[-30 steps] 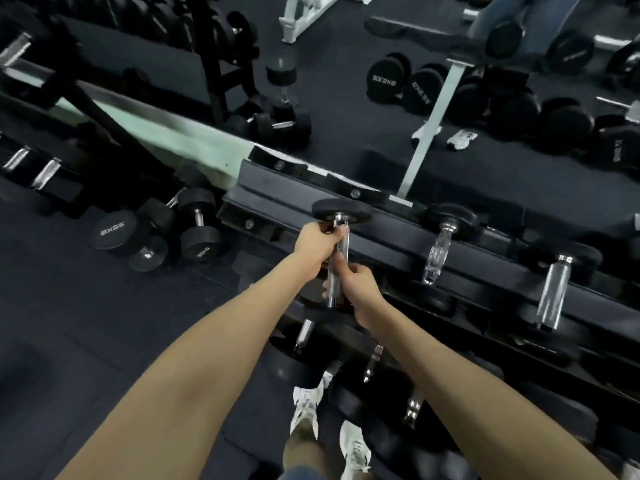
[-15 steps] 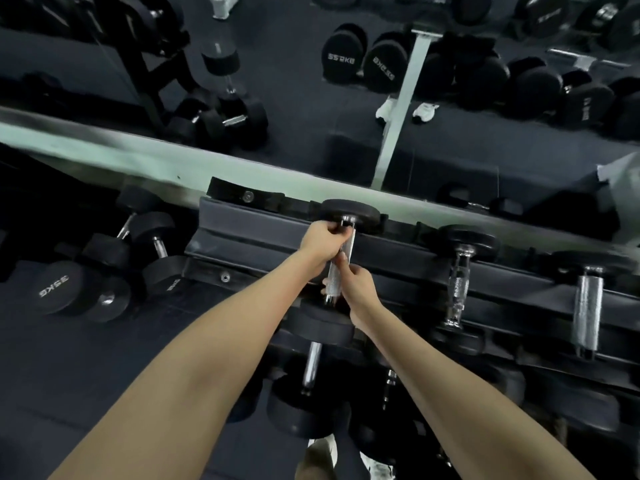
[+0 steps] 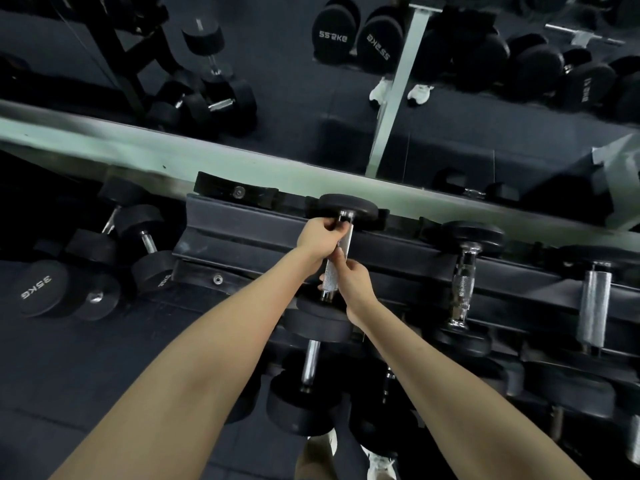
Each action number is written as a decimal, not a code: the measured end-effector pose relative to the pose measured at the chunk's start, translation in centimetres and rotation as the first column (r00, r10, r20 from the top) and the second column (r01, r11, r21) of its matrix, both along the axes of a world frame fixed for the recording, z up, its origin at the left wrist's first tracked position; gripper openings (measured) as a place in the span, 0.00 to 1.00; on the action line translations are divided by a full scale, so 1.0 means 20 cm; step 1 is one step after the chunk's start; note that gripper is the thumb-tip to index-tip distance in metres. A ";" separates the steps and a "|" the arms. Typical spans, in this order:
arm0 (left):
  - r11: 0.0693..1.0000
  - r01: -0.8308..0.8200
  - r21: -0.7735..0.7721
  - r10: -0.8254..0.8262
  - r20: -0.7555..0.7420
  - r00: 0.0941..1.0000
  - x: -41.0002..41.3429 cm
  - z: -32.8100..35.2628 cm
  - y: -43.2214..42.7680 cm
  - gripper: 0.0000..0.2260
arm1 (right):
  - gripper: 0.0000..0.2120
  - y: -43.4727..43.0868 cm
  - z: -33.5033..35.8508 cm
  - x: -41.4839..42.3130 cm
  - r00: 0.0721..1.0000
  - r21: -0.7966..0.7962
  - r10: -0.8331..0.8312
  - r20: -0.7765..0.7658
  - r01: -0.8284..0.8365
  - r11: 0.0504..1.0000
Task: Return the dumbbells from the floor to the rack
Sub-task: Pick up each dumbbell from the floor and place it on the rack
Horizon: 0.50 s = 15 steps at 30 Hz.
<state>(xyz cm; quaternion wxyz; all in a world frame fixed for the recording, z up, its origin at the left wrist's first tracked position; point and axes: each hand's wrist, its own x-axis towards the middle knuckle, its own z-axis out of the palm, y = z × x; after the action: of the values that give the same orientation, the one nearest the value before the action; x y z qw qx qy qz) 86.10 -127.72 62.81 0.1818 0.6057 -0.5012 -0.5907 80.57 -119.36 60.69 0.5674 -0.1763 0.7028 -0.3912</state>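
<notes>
A black dumbbell (image 3: pixel 348 206) with a knurled chrome handle lies across the top tier of the black rack (image 3: pixel 249 233), its far head against the rear rail. My left hand (image 3: pixel 320 235) grips the upper end of the handle just below that head. My right hand (image 3: pixel 351 280) holds the lower part of the same handle, above the near head. Two more dumbbells (image 3: pixel 465 271) sit on the same tier to the right.
Several dumbbells, one marked 35KG (image 3: pixel 45 287), lie on the floor left of the rack. Lower tiers hold more dumbbells (image 3: pixel 308 375). A mirror behind the rack reflects weights and white shoes. My own shoes (image 3: pixel 381 462) show at the bottom edge.
My hands keep their hold on the dumbbell handle. The view has tilted and swung left, so the rack looks more level; the dumbbell has barely moved on the tier.
</notes>
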 end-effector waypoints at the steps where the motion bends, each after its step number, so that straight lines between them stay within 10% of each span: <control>1: 1.000 0.006 0.001 -0.006 0.002 1.000 0.00 0.00 0.00 0.13 | 0.22 0.00 0.00 0.00 1.000 0.012 0.000 -0.005 0.000 1.000; 8: 0.999 0.035 0.030 -0.036 0.021 0.999 0.01 0.03 0.02 0.14 | 0.26 -0.01 0.03 0.00 0.976 0.101 0.097 -0.197 -0.078 0.992; 15: 0.983 -0.185 -0.020 0.185 0.058 0.981 0.25 -0.01 0.13 0.16 | 0.15 0.19 0.22 -0.03 0.709 0.002 0.125 -0.694 -0.171 0.985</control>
<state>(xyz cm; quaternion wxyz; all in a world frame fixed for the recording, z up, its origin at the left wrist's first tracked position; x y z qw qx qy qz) 91.09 -125.02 62.58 0.2252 0.6657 -0.4522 -0.5492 80.01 -115.60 65.10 0.2877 -0.3828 0.8347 -0.2720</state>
